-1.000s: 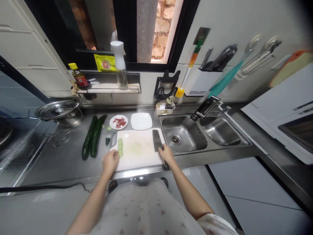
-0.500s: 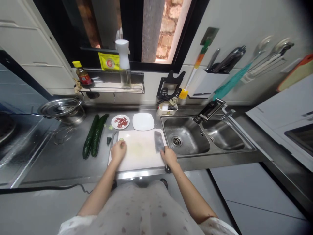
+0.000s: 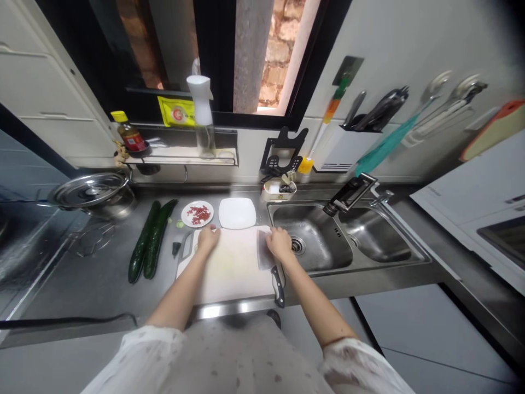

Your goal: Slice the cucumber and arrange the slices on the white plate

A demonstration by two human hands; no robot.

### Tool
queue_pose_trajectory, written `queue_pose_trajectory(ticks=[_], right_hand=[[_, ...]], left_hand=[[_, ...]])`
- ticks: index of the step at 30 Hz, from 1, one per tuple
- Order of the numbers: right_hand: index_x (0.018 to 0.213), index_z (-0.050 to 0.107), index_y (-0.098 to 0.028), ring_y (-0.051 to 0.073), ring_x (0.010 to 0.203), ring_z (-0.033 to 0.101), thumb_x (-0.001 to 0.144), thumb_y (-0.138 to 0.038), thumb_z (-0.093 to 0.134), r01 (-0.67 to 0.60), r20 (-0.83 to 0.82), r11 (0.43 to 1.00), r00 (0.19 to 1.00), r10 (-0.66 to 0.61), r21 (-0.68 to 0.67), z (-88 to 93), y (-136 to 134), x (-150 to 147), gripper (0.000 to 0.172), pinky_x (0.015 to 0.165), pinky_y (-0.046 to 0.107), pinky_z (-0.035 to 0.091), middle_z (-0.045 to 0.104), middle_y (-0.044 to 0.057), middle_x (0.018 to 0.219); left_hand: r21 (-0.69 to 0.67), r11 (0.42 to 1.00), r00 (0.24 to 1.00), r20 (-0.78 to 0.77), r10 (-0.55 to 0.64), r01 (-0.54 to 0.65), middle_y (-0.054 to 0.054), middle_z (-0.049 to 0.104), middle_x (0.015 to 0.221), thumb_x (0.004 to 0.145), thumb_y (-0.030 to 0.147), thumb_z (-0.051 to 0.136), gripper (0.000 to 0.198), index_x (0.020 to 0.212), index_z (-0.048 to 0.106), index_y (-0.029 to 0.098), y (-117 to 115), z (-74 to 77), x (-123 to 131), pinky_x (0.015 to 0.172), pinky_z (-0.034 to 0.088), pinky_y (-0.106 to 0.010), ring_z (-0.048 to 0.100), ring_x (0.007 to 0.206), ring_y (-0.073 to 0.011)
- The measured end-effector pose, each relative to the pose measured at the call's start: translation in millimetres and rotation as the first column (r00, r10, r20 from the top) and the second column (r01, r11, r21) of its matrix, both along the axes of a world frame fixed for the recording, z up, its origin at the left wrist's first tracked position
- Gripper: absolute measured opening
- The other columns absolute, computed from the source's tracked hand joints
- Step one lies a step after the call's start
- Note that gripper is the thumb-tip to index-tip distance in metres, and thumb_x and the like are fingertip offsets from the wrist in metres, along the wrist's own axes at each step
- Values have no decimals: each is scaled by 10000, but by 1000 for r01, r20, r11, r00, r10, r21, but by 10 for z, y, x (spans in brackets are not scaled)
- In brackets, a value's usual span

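A white cutting board lies before me on the steel counter. My left hand is over its far left part, fingers curled together; anything inside them is hidden. A cleaver rests along the board's right side, its black handle pointing toward me. Off that handle, my right hand hovers beside the blade with loosely bent fingers and no visible object in it. Beyond the board are a white plate and a small plate of chopped red pieces. Two cucumbers lie to the left.
A double sink with a faucet adjoins the board's right side. At the left stands a lidded steel pot. A dark green cucumber end and pale green slices lie near the board. A shelf above holds a sauce bottle.
My right hand has let go of the cleaver handle and moved forward beside the blade. My left hand has shifted forward and slightly right, toward the plates. The view has tilted slightly.
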State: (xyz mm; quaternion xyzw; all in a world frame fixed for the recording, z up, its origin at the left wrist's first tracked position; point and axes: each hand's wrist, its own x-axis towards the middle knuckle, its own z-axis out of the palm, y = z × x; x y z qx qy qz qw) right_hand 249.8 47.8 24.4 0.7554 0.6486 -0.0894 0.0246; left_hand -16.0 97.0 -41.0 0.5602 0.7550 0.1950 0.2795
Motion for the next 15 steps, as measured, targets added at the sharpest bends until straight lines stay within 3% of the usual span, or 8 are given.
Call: queue_pose_trajectory(ticks=[6,15], right_hand=[[1127,645,-152,303,1149,437,912,-333,427,-23,-33,999,999,22,-30,-173,677,-185,356,908,396,346,550,177,1224],[1160,651,-166,319,1213,392,884,-440,461,121,-111,988,985,-132,-98,-420,914,-358,432,980,423,283,527,169,1274]], left_hand=[[-62,998,1000,6,-17,18,-141,699,1019,807,339,546,313,1009,672,135,201,-51,97,798,435,-281,630,975,-249],[-107,994,997,70,-21,28,-59,673,657,766,255,554,171,673,664,163,344,-47,205,675,423,-261,630,742,-203]])
